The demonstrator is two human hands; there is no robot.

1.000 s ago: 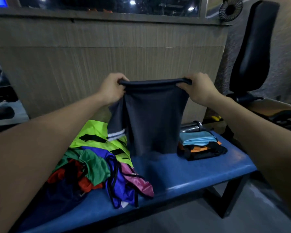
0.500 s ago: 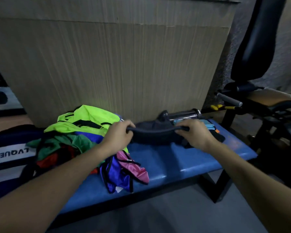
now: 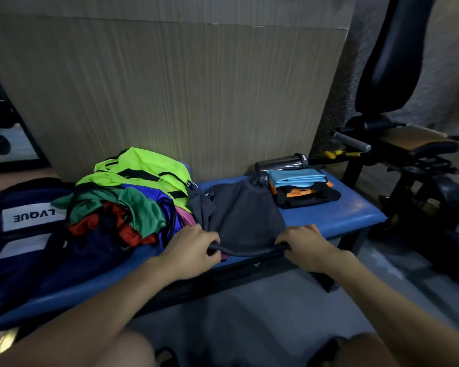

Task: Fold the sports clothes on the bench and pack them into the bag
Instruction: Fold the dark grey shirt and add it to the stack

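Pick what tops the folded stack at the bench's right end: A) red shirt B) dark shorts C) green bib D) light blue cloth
D: the light blue cloth lies on top of the folded stack, above orange and black layers; the dark shorts are spread on the bench, held by both hands.

A single head-worn camera is looking forward and down, from close above, at the blue bench (image 3: 350, 215) and floor.
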